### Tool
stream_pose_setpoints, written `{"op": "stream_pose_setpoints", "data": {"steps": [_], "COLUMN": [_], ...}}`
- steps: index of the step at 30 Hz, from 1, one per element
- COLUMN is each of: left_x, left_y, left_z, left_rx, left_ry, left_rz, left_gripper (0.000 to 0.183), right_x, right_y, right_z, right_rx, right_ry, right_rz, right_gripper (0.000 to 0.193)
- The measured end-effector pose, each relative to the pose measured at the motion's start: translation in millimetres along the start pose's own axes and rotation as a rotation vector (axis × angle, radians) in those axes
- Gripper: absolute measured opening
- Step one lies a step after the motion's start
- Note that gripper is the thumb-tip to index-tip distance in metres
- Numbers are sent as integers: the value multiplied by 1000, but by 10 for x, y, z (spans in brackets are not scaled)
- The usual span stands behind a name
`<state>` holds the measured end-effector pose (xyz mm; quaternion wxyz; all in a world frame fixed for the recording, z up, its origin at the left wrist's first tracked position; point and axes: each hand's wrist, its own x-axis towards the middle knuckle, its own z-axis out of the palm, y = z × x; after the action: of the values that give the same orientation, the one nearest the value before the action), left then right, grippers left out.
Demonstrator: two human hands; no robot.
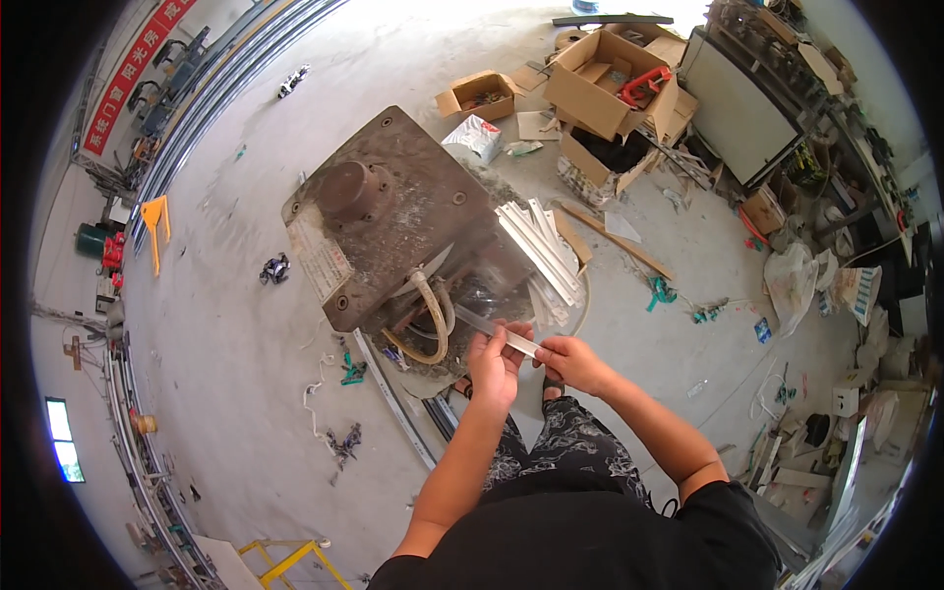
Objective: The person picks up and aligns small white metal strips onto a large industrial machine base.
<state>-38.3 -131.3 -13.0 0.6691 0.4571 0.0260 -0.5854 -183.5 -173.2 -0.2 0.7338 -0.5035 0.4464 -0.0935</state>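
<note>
My left hand (497,366) and my right hand (574,363) both grip a short pale profile strip (520,343). The left fingers close round its middle, while the right ones pinch its near end. Its far end points to the upper left, toward the lower part of a brown, worn metal machine (423,187) with a round raised cap (350,189). A beige hose (439,329) loops down from the machine just left of the strip. Beyond my hands, a stack of white profile strips (539,254) lies against the machine's right side.
Cardboard boxes (590,84), one holding a red clamp (644,87), stand beyond the machine. A wooden slat (619,241) lies right of the stack. Long metal profiles (393,398) rest on the floor at left. Bundles of green cord (661,292) and clutter line the right side.
</note>
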Motion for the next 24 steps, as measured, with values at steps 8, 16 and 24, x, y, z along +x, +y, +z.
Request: {"op": "stream_pose_setpoints", "data": {"steps": [8, 16, 24], "left_x": [17, 47, 133], "left_y": [27, 77, 338], "left_z": [82, -71, -183], "left_rx": [78, 266, 557], "left_ry": [-23, -41, 17], "left_rz": [-72, -66, 16], "left_gripper": [11, 13, 21], "right_x": [28, 26, 91], "right_y": [-58, 334, 154], "right_z": [-180, 158, 649], "right_rx": [72, 1, 175], "right_ry": [-68, 118, 175], "right_rz": [7, -139, -139], "right_gripper": [25, 22, 25]}}
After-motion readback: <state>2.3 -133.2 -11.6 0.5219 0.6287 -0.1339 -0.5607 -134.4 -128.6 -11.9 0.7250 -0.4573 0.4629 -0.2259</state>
